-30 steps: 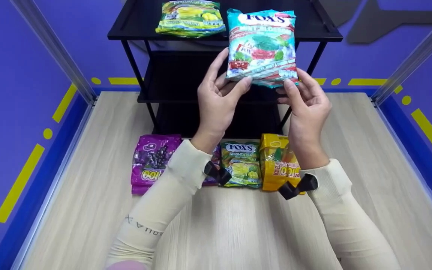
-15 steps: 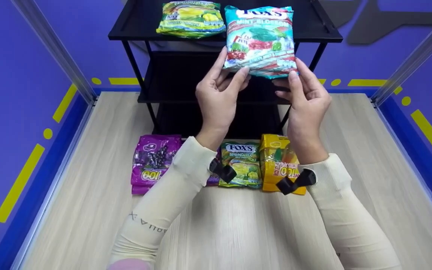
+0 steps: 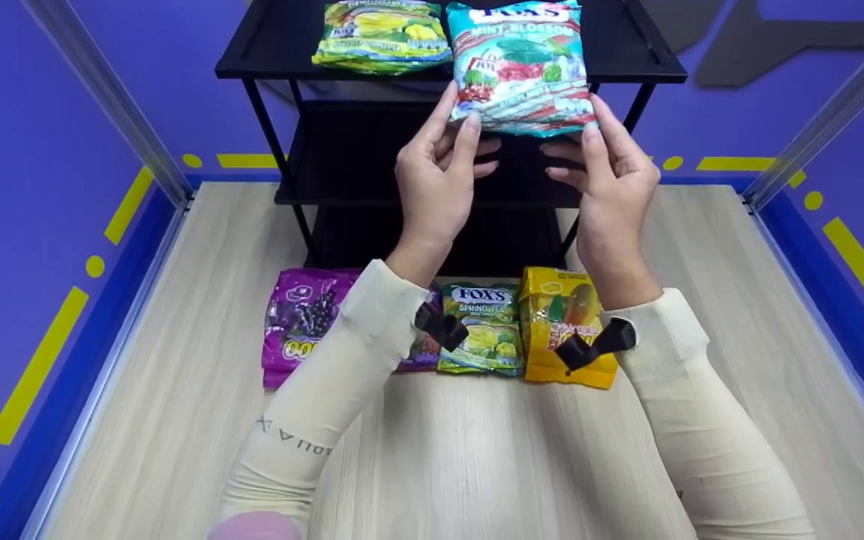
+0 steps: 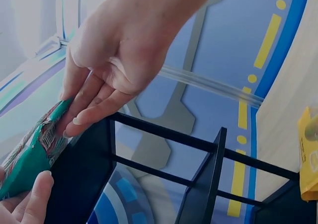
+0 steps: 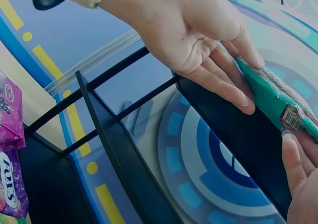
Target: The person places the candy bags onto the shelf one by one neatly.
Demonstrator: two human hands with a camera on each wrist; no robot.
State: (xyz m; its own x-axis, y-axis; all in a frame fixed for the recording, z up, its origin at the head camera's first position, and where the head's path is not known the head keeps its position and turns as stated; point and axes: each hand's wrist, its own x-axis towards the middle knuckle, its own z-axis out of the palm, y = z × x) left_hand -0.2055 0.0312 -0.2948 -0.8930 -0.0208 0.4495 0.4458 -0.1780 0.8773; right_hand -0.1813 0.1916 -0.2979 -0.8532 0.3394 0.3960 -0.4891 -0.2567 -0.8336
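Observation:
A teal bag of Fox's Mint Blossom candy (image 3: 518, 71) is held over the front edge of the black rack's top shelf (image 3: 274, 45). My left hand (image 3: 436, 180) pinches its lower left corner, thumb on the printed front. At the lower right corner my right hand (image 3: 616, 176) grips it the same way. In the left wrist view the bag (image 4: 30, 159) appears edge-on, close to the shelf. The right wrist view shows its barcoded side (image 5: 283, 102) between both hands. To its left on the shelf lies a yellow-green candy bag (image 3: 383, 37).
Below, in front of the rack on the wood-look surface (image 3: 432, 450), stand a purple candy bag (image 3: 304, 311), another purple bag (image 3: 424, 349) partly behind the left sleeve, a green Fox's Spring Tea bag (image 3: 481, 330) and a yellow bag (image 3: 563, 322). Blue panels (image 3: 42, 187) enclose the sides.
Both hands have carried the Mint Blossom bag away from the body, farther over the top shelf and slightly left. The other bags have stayed put.

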